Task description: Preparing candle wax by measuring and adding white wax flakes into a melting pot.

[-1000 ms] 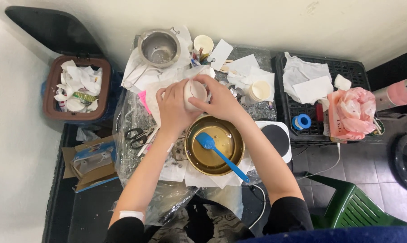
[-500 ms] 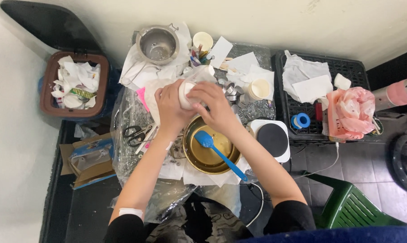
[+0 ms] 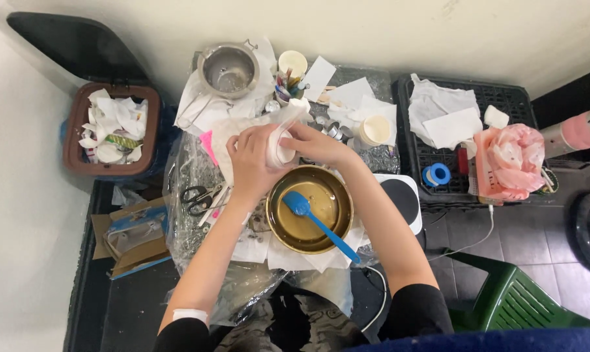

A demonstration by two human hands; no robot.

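White and small, the cup (image 3: 280, 147) sits between the two hands, just above the far rim of the brass-coloured bowl (image 3: 310, 208). The left hand (image 3: 250, 163) is wrapped around the cup from the left side, the fingers curled closed on its wall, so this hand carries it. The right hand (image 3: 318, 145) comes from the opposite side; its fingertips touch the right edge of the cup, near the mouth, and they look pinched narrow, but I cannot tell if they hold the rim itself or some thin piece of paper on it. The cup seems tipped on its side, its long axis lying about left to right, with the open end turned toward the right hand; the exact tilt is hard to read because the fingers cover much of it. So both hands are at the cup and neither needs to reach: the left one is the support, the right one is free to work at the opening. The bowl is directly below the cup on the near side, toward the person, and it has a thin shiny layer of liquid in the bottom. A blue spatula (image 3: 320, 225) lies in the bowl, its blade near the middle and its handle going out over the near right rim, apart from both hands. Further left on the plastic sheet lie black scissors (image 3: 196, 197), well away from the left hand.
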